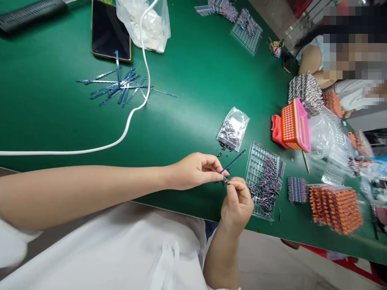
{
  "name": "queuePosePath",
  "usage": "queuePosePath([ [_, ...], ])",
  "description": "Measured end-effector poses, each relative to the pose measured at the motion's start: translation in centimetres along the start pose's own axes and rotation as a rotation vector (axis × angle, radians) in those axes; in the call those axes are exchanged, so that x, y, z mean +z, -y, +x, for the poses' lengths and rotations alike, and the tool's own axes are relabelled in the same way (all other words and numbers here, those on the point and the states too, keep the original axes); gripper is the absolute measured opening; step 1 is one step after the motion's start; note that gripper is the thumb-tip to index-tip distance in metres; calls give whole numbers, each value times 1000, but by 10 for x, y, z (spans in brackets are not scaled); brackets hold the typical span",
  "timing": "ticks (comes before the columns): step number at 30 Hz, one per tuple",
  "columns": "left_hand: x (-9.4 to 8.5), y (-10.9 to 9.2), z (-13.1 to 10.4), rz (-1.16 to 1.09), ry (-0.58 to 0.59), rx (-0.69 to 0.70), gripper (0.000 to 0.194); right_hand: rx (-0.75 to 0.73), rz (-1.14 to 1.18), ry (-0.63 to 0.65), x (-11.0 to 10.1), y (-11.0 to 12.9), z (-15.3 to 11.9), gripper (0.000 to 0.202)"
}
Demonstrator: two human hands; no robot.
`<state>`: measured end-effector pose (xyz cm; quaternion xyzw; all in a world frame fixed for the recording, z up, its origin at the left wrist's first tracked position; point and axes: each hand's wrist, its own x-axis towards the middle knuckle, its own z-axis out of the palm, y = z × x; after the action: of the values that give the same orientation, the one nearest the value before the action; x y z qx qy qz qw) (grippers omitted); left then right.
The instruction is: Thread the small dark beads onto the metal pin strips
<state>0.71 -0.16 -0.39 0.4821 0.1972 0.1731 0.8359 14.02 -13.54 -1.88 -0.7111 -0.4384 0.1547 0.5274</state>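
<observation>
My left hand (pixel 201 171) pinches a thin dark-blue strip (pixel 235 160) between thumb and forefinger; its free end points up and to the right. Close beside it, my right hand (pixel 237 201) is closed in a pinch near the strip's lower end, at a tiny dark piece too small to name. Small dark beads (pixel 224 147) lie scattered on the table just behind the fingers, by a clear bag (pixel 233 128) of similar parts. Right of my right hand sits a clear compartment tray (pixel 253 165) heaped with small dark and purplish pieces (pixel 269 177).
A pile of blue strips (pixel 121 86) lies at the upper left beside a phone (pixel 110 32). A white cable (pixel 130 121) crosses the green table (pixel 184 108). Orange stacked parts (pixel 335 207) and a basket (pixel 292 125) stand right. Another person (pixel 317 60) sits at the far right.
</observation>
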Motion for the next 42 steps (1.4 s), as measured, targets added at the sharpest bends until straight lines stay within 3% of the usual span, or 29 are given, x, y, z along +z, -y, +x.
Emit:
queuePosePath([
  [5,10,3,-10,36,48,39,9,-49,28,-125,8,-4,-6,3],
  [11,10,2,-12,116,42,76,10,-158,-11,-230,12,-3,-9,8],
  [18,9,0,-12,206,36,107,11,-262,-119,-205,9,-5,-10,19],
  [24,9,0,-11,89,39,77,10,-440,-257,-223,10,-5,-10,24],
  [32,9,4,-10,-42,77,49,13,-344,-213,-290,13,-5,-13,16],
  [42,8,5,-10,10,71,69,15,-355,-290,-297,12,-6,-15,16],
])
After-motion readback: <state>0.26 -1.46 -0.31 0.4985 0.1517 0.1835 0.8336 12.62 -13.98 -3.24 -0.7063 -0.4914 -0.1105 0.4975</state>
